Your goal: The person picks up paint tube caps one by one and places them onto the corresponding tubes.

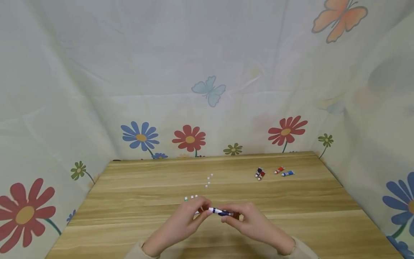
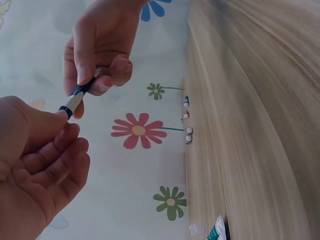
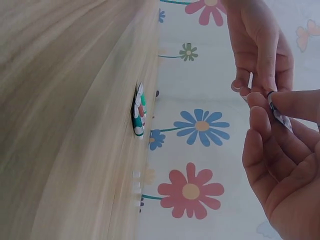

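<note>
1) Dark-blue-and-white tube point(image 1: 221, 212) spans left hand point(image 1: 191, 215) to right hand point(image 1: 247, 215) above the bench point(image 1: 139, 205), long axis side to side
2) Left fingers pinch its white end, right its dark body
3) Right wrist view shows grouped tubes point(image 3: 139, 114) left of it, mostly hidden in head view

Head view | I see orange butterfly point(image 1: 339, 20), upper right | pale-blue butterfly point(image 1: 210, 91), above centre | red flower point(image 1: 25, 215), lower left | tabletop point(image 1: 145, 183), bottom
</note>
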Motion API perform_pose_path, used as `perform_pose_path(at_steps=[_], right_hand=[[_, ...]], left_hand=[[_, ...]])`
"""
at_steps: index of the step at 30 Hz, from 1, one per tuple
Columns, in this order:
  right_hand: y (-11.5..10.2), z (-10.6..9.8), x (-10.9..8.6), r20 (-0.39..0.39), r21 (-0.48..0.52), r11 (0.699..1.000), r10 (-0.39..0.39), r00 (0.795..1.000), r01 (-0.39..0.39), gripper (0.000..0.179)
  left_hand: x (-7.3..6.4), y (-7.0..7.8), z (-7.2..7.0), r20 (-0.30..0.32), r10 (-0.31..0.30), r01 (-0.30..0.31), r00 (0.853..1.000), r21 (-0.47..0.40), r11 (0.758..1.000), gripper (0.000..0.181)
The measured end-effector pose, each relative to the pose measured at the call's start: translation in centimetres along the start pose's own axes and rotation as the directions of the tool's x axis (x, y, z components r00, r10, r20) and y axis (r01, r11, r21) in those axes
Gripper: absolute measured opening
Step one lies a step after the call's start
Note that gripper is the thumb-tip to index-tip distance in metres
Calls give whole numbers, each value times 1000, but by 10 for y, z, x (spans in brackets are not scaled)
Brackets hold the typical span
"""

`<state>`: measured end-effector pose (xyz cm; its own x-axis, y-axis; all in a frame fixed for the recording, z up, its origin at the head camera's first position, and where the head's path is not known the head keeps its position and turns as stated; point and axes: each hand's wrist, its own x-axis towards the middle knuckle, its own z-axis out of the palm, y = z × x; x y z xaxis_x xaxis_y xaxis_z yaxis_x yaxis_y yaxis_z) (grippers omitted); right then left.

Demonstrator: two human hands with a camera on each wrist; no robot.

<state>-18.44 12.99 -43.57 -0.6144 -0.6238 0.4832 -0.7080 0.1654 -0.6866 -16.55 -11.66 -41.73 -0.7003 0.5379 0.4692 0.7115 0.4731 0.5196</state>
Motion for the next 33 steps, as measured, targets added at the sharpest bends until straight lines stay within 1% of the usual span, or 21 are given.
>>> perform_pose_path(at_steps=[2, 4, 11, 13, 16, 20, 22, 26, 29, 33], right_hand=[[-1, -1, 0, 3, 17, 1000, 16, 1000, -16, 24], [-1, -1, 0, -2, 22, 1000, 17, 1000, -17, 23], [-3, -4, 1, -43, -20, 1000, -19, 999, 18, 24], [-4, -5, 1, -53, -40, 999, -26, 998, 24, 25], [-4, -5, 2, -55, -69, 997, -46, 997, 42, 25], [-4, -4, 2, -34, -82, 994, -74, 997, 71, 27], [-4, -3, 3, -25, -75, 994, -78, 997, 76, 28], [-5, -2, 3, -23, -56, 996, -76, 997, 74, 28], [-6, -1, 3, -28, -28, 997, -69, 997, 68, 28], [-8, -1, 2, -17, 78, 997, -15, 1000, 16, 27]], left_hand=[[0, 1, 0, -9, 4, -5, 1000, -4, 1000, 7], [0, 2, 0, -22, -8, 8, 1000, -16, 1000, 7], [2, 4, 0, -50, -101, 99, 994, -42, 994, 12], [2, 3, 1, -54, -110, 108, 992, -42, 993, 12], [2, 3, 1, -59, -93, 92, 994, -30, 995, 13], [2, 2, 1, -61, -58, 58, 996, 0, 998, 13], [2, 2, 1, -59, -55, 55, 997, 12, 998, 13], [2, 3, 0, -56, -68, 69, 996, 17, 997, 13], [2, 4, -1, -57, -67, 68, 996, 11, 998, 13], [1, 7, -2, -68, -39, 39, 997, 0, 999, 12]])
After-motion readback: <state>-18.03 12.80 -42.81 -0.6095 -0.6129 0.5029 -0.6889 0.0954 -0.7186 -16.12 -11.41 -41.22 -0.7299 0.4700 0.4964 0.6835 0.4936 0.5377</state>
